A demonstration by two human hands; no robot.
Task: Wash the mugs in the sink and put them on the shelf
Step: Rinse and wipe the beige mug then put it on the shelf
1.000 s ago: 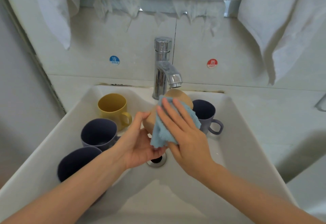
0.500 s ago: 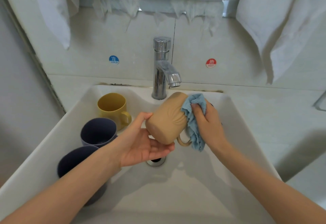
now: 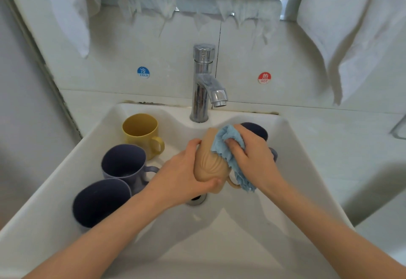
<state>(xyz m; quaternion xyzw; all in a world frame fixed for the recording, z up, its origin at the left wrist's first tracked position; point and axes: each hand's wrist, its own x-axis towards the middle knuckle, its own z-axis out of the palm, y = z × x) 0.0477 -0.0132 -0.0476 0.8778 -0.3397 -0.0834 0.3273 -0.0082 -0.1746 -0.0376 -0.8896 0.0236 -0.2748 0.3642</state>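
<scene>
My left hand (image 3: pixel 179 174) grips a tan ribbed mug (image 3: pixel 209 165) over the drain of the white sink (image 3: pixel 292 146), its base toward me and its handle at the lower right. My right hand (image 3: pixel 252 155) holds a light blue cloth (image 3: pixel 228 146) against the mug's right side. A yellow mug (image 3: pixel 140 134) stands upright at the sink's back left. In front of it stand two dark purple mugs (image 3: pixel 123 164) (image 3: pixel 98 201). Another dark mug (image 3: pixel 257 130) is mostly hidden behind my right hand.
A chrome tap (image 3: pixel 204 83) rises behind the sink, with no water running. Blue cold (image 3: pixel 143 72) and red hot (image 3: pixel 264 78) stickers mark the tiled wall. White towels (image 3: pixel 351 25) hang above. The drain (image 3: pixel 197 199) sits under the held mug.
The cloth has gone from covering the mug's front to its right side near the rim. The mug has turned more upright-tilted, and my left hand has wrapped further around its base.
</scene>
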